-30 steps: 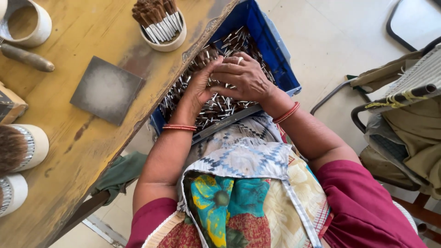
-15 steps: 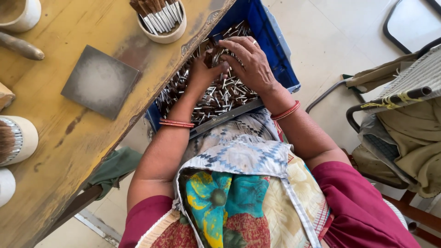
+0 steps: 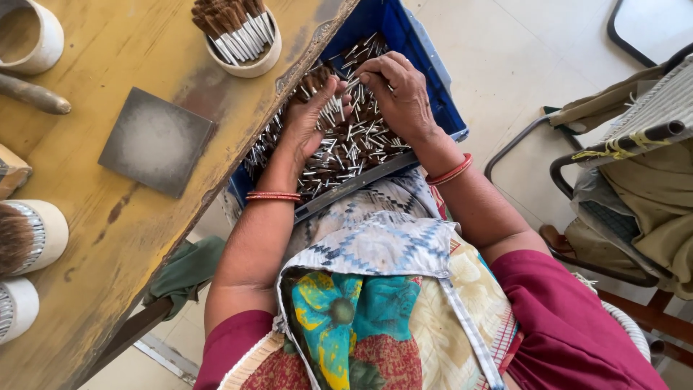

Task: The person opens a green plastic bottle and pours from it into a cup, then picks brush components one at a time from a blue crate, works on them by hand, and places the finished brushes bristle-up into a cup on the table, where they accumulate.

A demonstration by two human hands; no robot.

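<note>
A blue plastic crate (image 3: pixel 446 108) rests on my lap, partly under the table edge, filled with several small brush heads with silver ferrules and brown bristles (image 3: pixel 354 148). My left hand (image 3: pixel 310 119) holds a small bunch of these brush heads upright, fingers curled round them. Beside it, my right hand (image 3: pixel 397 90) reaches palm down into the pile, fingertips pinching at brush heads by the left hand. Red bangles sit on both wrists.
A worn yellow wooden table (image 3: pixel 108 217) lies to the left, with a dark square tile (image 3: pixel 155 141), a white cup of brush heads (image 3: pixel 238 36), other white cups (image 3: pixel 36 238) and a wooden tool (image 3: pixel 32 94). A chair draped with cloth (image 3: pixel 635 173) stands on the right.
Both hands have shifted farther up into the crate. The left hand now holds a bunch of brush heads upright, and the right hand has moved to its side.
</note>
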